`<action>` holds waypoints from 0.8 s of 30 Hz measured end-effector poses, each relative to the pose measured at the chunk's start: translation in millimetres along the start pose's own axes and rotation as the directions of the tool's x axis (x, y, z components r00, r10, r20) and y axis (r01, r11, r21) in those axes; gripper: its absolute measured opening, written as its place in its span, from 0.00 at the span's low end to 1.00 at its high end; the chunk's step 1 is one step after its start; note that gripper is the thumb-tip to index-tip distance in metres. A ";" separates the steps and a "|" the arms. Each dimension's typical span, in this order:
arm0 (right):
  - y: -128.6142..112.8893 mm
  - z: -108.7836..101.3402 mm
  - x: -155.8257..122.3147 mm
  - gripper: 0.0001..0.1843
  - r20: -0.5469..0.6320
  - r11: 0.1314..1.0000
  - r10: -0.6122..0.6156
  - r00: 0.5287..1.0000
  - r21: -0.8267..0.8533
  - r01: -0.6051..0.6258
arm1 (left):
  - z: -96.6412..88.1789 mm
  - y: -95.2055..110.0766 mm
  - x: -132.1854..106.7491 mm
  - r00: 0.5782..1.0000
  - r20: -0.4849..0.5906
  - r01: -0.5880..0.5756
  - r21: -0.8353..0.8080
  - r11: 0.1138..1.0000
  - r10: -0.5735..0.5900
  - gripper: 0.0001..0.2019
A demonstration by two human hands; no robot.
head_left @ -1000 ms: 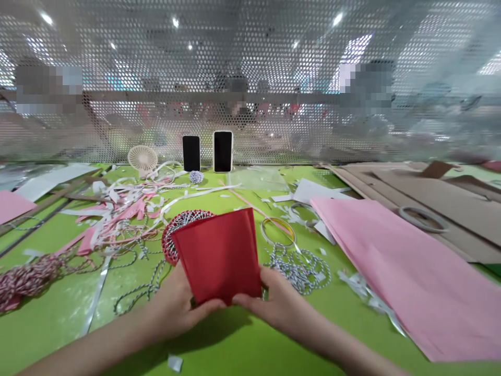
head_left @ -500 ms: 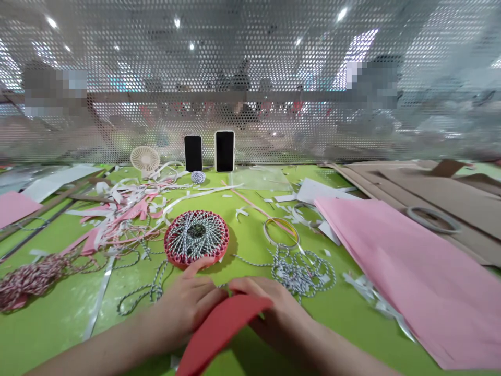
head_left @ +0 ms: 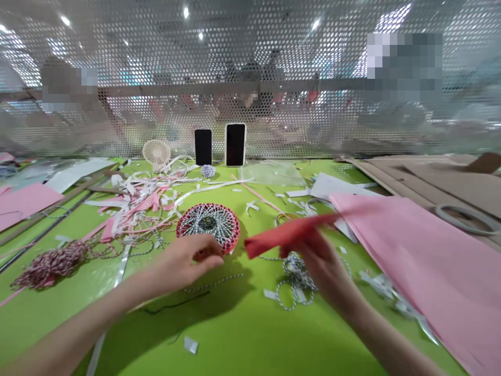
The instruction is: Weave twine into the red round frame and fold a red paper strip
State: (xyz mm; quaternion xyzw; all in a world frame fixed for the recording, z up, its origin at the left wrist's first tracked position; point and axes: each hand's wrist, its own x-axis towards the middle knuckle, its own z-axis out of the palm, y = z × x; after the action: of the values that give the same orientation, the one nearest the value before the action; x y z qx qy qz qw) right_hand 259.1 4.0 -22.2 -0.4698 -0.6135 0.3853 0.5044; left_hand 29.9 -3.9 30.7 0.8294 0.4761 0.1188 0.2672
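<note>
Pinching red paper (head_left: pixel 287 235) in right fingers (head_left: pixel 311 239), left fingers (head_left: pixel 207 255) curled over disc (head_left: pixel 209 222)

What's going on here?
One person is working at a green table. Their right hand pinches a red sheet above the table. Their left hand sits at the lower edge of a red-rimmed disc woven with black-and-white twine. Loose twine, paper scraps and pink paper lie nearby.
</note>
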 end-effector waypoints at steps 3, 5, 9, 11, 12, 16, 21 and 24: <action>4.1 -10.9 12.1 0.10 -0.076 0.988 0.127 0.989 -0.078 -0.133 | -29.9 2.2 -6.7 0.997 0.044 0.054 0.051 0.997 -0.056 0.10; 5.4 -15.2 15.9 0.15 -0.108 0.954 0.163 0.981 -0.235 -0.184 | -39.7 1.6 -14.9 0.987 0.158 0.005 0.223 0.975 -0.041 0.09; 8.5 -21.7 17.9 0.21 -0.076 0.701 0.205 0.976 -0.684 -0.201 | -24.5 -2.1 -27.2 0.964 0.265 -0.112 0.443 0.889 -0.011 0.07; 11.8 -23.6 17.9 0.21 -0.040 0.526 0.190 0.981 -0.840 -0.136 | -5.5 -3.8 -28.1 0.963 0.267 -0.168 0.510 0.844 0.031 0.05; 13.3 -23.2 17.5 0.21 -0.018 0.462 0.138 0.990 -0.883 -0.081 | 4.6 -5.0 -27.6 0.964 0.258 -0.196 0.542 0.817 0.060 0.05; 12.1 -6.8 8.3 0.15 0.148 0.507 -0.168 0.975 -0.835 0.214 | 35.2 -13.6 -23.7 0.972 0.178 -0.234 0.685 0.690 0.153 0.13; 4.4 34.2 -16.9 0.10 0.586 0.649 -0.243 0.773 -0.494 0.579 | 46.0 -19.7 -20.5 0.974 0.111 -0.214 0.731 0.648 0.197 0.12; 7.8 48.1 -25.5 0.09 0.640 0.520 -0.271 0.719 -0.532 0.668 | 42.6 -14.2 -18.7 0.967 0.101 -0.235 0.709 0.665 0.235 0.12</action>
State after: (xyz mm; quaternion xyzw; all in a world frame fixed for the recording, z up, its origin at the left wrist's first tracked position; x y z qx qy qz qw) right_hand 214.6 -18.5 -45.5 -0.3274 -0.9243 0.0507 0.1893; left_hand 29.1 -28.2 -11.5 0.9219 0.3736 -0.0427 -0.0938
